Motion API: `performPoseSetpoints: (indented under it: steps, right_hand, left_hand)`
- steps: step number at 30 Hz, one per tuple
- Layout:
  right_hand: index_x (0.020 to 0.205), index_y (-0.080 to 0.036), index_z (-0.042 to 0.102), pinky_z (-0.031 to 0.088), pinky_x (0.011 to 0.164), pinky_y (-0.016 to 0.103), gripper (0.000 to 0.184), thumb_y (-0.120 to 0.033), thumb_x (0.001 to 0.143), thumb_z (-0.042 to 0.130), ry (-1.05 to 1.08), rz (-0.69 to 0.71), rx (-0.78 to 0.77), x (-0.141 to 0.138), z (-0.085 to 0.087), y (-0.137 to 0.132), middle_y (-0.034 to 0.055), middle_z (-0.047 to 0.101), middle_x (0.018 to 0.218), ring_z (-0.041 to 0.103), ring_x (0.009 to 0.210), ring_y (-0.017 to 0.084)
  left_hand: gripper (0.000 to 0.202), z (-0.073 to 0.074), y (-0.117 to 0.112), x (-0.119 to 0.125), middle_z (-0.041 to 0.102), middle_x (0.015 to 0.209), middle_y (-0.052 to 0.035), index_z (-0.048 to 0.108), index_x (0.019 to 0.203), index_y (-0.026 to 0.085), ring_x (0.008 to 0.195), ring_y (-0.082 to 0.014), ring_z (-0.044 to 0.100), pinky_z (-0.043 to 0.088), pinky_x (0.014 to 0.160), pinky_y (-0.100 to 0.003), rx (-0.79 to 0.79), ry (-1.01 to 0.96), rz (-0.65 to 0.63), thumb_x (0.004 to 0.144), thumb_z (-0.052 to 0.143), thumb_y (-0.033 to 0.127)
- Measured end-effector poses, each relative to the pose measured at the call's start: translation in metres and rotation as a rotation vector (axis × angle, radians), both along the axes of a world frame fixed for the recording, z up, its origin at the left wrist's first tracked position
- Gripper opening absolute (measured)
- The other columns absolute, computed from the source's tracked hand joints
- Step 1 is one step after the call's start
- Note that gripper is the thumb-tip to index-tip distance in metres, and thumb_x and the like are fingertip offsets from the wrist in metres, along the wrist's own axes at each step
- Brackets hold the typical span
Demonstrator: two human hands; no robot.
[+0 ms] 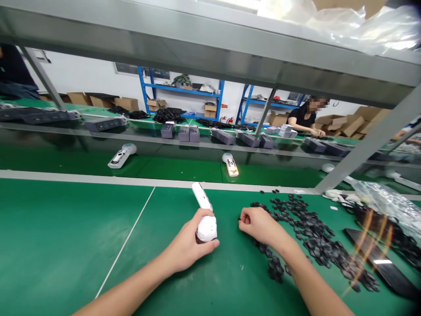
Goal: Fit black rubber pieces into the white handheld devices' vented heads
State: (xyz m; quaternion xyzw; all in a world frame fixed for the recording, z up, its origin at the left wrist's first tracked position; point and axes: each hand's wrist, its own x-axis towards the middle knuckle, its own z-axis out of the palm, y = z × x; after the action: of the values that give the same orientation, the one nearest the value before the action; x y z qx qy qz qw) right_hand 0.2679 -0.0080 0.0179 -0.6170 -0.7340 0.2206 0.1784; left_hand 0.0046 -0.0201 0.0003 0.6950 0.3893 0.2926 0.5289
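Observation:
My left hand (189, 245) grips the rounded head of a white handheld device (201, 196), whose slim handle points away from me above the green bench. To its right, my right hand (256, 223) is closed in a pinch, its fingertips pressed together. A small dark bit shows at those fingertips, too small to name. Close beside that hand, many small black plastic pieces (312, 230) lie loose on the bench, some of them partly hidden behind my forearm.
Two similar white devices (122, 156) lie on the green belt beyond the bench edge. Grey boxes (222, 136) line the far side. A metal shelf (210, 44) hangs overhead. A black phone-like slab (383, 263) and a plastic bag (388, 206) lie right. A co-worker (304, 118) sits opposite.

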Motion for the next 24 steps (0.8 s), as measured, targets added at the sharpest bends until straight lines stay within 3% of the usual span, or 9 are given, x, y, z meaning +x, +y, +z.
performPoseSetpoints:
  steps: [4, 7, 16, 24]
  right_hand:
    - [0.084, -0.021, 0.066, 0.043, 0.063, 0.024, 0.017, -0.034, 0.094, 0.063, 0.337, 0.189, -0.095, -0.019, 0.014, -0.016, -0.0010, 0.068, 0.079, 0.059, 0.072, 0.015]
    - [0.086, -0.020, 0.068, 0.043, 0.063, 0.022, 0.016, -0.035, 0.094, 0.066, 0.505, 0.284, -0.200, -0.036, 0.019, -0.027, -0.0015, 0.069, 0.083, 0.059, 0.074, 0.014]
    - [0.081, -0.018, 0.071, 0.044, 0.067, 0.023, 0.016, -0.033, 0.086, 0.075, 0.607, 0.158, -0.345, -0.046, 0.002, -0.028, 0.0002, 0.071, 0.080, 0.060, 0.076, 0.016]
    - [0.074, -0.020, 0.074, 0.044, 0.064, 0.025, 0.020, -0.037, 0.078, 0.082, 0.545, 0.076, -0.357, -0.045, 0.000, -0.027, 0.0009, 0.076, 0.077, 0.065, 0.074, 0.019]
  left_hand:
    - [0.049, -0.005, -0.003, 0.004, 0.055, 0.108, 0.0001, 0.048, 0.129, 0.033, 0.087, -0.0168, 0.056, 0.045, 0.075, -0.027, 0.191, 0.056, 0.040, 0.085, 0.066, 0.018]
    - [0.052, -0.002, -0.007, 0.003, 0.053, 0.117, -0.0013, 0.050, 0.131, 0.035, 0.098, -0.0190, 0.058, 0.047, 0.086, -0.031, 0.276, 0.099, 0.012, 0.086, 0.061, 0.012]
    - [0.044, 0.012, -0.015, 0.001, 0.051, 0.113, -0.0013, 0.054, 0.123, 0.035, 0.088, -0.0204, 0.060, 0.050, 0.079, -0.032, 0.278, 0.339, -0.016, 0.084, 0.056, 0.013]
    - [0.046, 0.015, -0.014, 0.003, 0.050, 0.113, -0.0019, 0.053, 0.124, 0.035, 0.085, -0.0210, 0.062, 0.048, 0.074, -0.031, 0.266, 0.428, -0.036, 0.083, 0.056, 0.014]
